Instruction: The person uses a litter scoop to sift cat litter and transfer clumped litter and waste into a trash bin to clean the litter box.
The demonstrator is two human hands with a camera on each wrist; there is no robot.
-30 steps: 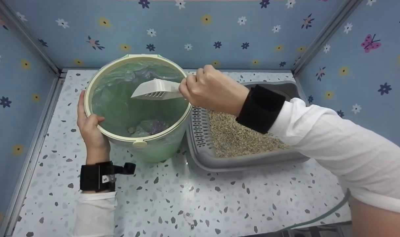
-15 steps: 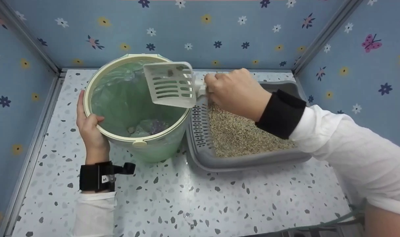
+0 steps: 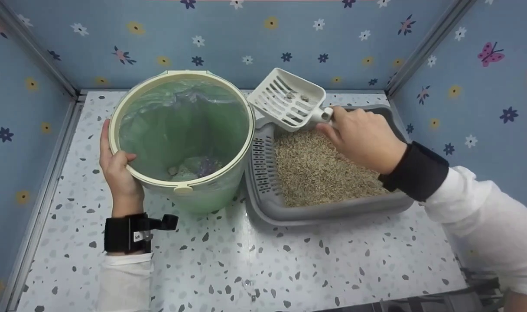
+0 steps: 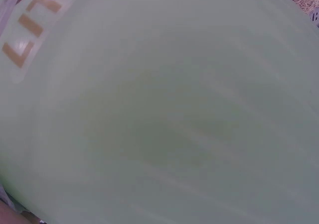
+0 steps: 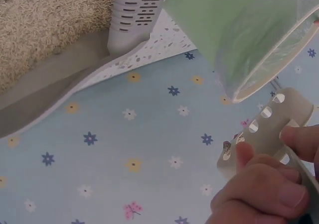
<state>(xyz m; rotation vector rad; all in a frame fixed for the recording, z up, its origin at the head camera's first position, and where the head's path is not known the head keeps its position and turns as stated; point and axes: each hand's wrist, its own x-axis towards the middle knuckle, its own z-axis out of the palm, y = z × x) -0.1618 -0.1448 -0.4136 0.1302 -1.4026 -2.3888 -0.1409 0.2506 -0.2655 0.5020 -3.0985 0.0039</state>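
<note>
My left hand [image 3: 121,175] grips the rim of a pale green bin [image 3: 211,197] at its left side, thumb over the cream rim and fingers along the outside. A clear bag lines the bin, and a few small lumps lie at its bottom. Only the bin's wall [image 4: 164,109] fills the left wrist view. My right hand [image 3: 363,134] holds a white slotted litter scoop [image 3: 285,102] by its handle, above the back left corner of the grey litter tray [image 3: 289,216]. The scoop's bowl faces up, with small dark clumps in it. Fingers hide most of the handle.
Tan litter [image 3: 320,177] covers the tray's floor, beside a perforated ledge [image 3: 265,169] on its left. The tray stands right up beside the bin on a speckled white table [image 3: 229,260]. Blue flowered panels [image 3: 229,34] enclose the back and sides.
My right hand has moved right with the litter scoop, from over the bin to over the tray's corner. The scoop has turned from tipped over to bowl up. The left hand stays put.
</note>
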